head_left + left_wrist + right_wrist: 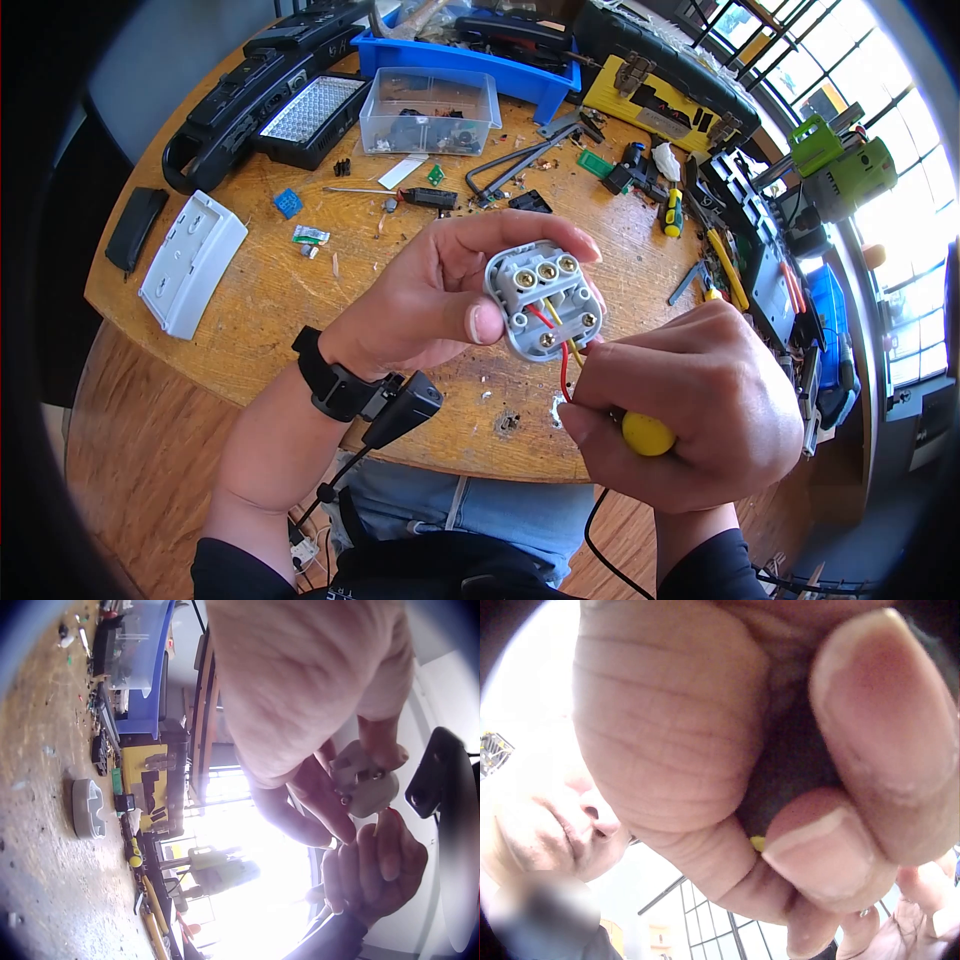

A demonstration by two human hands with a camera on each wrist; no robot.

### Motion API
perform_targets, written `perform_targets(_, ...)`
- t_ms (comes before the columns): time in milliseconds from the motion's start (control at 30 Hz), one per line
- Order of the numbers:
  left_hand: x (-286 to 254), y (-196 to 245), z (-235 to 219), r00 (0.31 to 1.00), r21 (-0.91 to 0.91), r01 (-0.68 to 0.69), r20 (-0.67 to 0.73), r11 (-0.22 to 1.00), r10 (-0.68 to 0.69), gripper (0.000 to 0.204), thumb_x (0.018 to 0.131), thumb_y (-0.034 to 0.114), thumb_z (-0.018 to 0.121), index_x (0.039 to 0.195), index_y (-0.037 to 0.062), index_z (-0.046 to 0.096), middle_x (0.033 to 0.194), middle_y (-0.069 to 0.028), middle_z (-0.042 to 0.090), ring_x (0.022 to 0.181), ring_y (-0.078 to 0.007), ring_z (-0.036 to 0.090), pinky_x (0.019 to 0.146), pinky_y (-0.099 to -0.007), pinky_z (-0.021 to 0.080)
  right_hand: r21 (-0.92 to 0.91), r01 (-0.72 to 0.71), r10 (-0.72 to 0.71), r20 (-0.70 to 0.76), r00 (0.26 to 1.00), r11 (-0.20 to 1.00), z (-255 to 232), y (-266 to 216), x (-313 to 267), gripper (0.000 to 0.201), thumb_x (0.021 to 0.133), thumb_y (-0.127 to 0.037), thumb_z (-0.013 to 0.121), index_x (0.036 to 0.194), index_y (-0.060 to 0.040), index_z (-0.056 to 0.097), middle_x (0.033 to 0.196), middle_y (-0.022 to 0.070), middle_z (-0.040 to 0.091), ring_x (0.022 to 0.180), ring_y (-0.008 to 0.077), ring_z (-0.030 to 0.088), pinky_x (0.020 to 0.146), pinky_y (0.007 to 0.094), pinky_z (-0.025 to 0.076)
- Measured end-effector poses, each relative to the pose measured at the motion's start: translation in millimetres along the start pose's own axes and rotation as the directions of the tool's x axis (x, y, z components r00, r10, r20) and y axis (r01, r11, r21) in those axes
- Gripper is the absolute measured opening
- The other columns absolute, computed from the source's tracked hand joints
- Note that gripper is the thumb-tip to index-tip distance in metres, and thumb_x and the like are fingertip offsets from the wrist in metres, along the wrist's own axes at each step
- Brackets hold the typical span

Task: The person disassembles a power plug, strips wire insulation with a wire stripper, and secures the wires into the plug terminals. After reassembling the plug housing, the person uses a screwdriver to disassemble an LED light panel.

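Note:
My left hand grips an open light-grey electrical connector body between thumb and fingers, over the table's near side. Brass screw terminals show along its upper edge and lower corners. A red wire and a yellow wire run out of its lower end to the right hand. There, thumb and forefinger pinch the wires. Curled in the same palm is a tool handle with a rounded yellow end; a dark grip shows between the fingers in the right wrist view. Its tip is hidden.
A light-grey cover piece stands on the table in the left wrist view. Behind the hands are a clear plastic box, a blue bin, a hex-key-like bent black bar and a black-handled screwdriver. A white casing lies left.

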State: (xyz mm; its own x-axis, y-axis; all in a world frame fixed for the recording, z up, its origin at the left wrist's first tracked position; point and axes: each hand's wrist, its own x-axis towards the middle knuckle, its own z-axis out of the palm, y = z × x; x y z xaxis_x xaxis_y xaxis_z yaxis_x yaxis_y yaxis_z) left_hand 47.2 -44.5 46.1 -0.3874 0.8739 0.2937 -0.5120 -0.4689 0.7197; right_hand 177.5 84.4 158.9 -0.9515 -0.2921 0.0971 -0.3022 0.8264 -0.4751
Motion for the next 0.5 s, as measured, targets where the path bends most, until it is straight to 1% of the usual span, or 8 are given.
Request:
perform_targets(67,-0.2,2.2,-0.6,0.999,0.011,0.043,0.018,0.999,-0.043,0.082,0.057,0.042,0.083,0.12,0.0016,0.049,0.103,-0.0177,0.061,0.097,-0.0297,0.062,0.086,-0.0428,0.052,-0.001,0.016,-0.016,0.001,1.0,1.0,-0.2,0.8,0.7,0.011,0.069,-0.002,0.065,0.065,-0.0049,0.055,0.051,0.0064,0.051,0.043,0.026,0.054,0.041,0.032,0.04)
perform_targets(100,-0.2,1.8,-0.8,0.999,0.011,0.043,0.018,0.999,-0.043,0.082,0.057,0.042,0.083,0.12,0.0016,0.049,0.103,-0.0177,0.061,0.097,-0.0297,0.062,0.086,-0.0428,0.052,-0.002,0.032,-0.032,0.002,0.999,0.999,-0.3,1.1,0.8,0.01,0.069,-0.002,0.065,0.066,-0.0046,0.055,0.052,0.0067,0.052,0.043,0.026,0.055,0.041,0.0321,0.04)
perform_targets(233,0.2,-0.4,-1.6,1.0,0.005,0.026,0.018,1.0,-0.026,0.082,0.058,0.041,0.083,0.12,0.0011,0.049,0.105,-0.0173,0.06,0.1,-0.0294,0.061,0.087,-0.043,0.051,-0.007,0.016,-0.016,0.001,1.0,1.0,-0.1,1.1,0.2,0.01,0.069,-0.002,0.065,0.066,-0.0043,0.056,0.052,0.0071,0.052,0.044,0.0261,0.055,0.041,0.0322,0.04)
perform_targets(300,0.5,-0.6,-1.2,1.0,0.0,0.026,0.017,1.0,-0.026,0.082,0.058,0.041,0.083,0.12,0.0009,0.049,0.106,-0.0171,0.06,0.1,-0.0292,0.06,0.087,-0.0431,0.051,0.002,0.055,-0.055,-0.01,0.998,0.999,0.2,1.6,1.7,0.01,0.069,-0.002,0.065,0.067,-0.0043,0.056,0.052,0.0072,0.052,0.044,0.0264,0.055,0.041,0.0323,0.041)
perform_targets(333,0.5,-0.9,-0.7,1.0,-0.002,0.021,0.014,1.0,-0.021,0.082,0.058,0.042,0.083,0.119,0.0007,0.049,0.105,-0.0173,0.06,0.1,-0.029,0.061,0.087,-0.0431,0.051,0.002,0.054,-0.054,-0.011,0.998,0.999,-0.6,1.5,1.8,0.01,0.069,-0.002,0.065,0.067,-0.0043,0.056,0.052,0.0072,0.052,0.044,0.0264,0.055,0.041,0.0323,0.041)
perform_targets(400,0.5,-1.4,-0.5,1.0,-0.003,0.017,0.011,1.0,-0.017,0.082,0.057,0.042,0.083,0.119,0.0004,0.049,0.105,-0.0174,0.06,0.099,-0.0288,0.061,0.086,-0.0432,0.051,-0.024,0.023,-0.022,0.041,0.999,0.999,-2.2,0.8,1.5,0.01,0.069,-0.003,0.065,0.067,-0.0044,0.056,0.052,0.0071,0.052,0.044,0.0267,0.055,0.041,0.0324,0.041)
perform_targets(500,0.6,-1.0,-1.4,1.0,-0.003,0.022,0.012,1.0,-0.022,0.082,0.057,0.042,0.083,0.119,0.0008,0.049,0.104,-0.0177,0.06,0.099,-0.0286,0.061,0.086,-0.0434,0.051,-0.015,0.032,-0.032,0.015,0.999,0.999,-1.9,1.5,0.9,0.01,0.069,-0.003,0.065,0.067,-0.0047,0.055,0.052,0.0069,0.052,0.044,0.0267,0.054,0.041,0.0324,0.041)
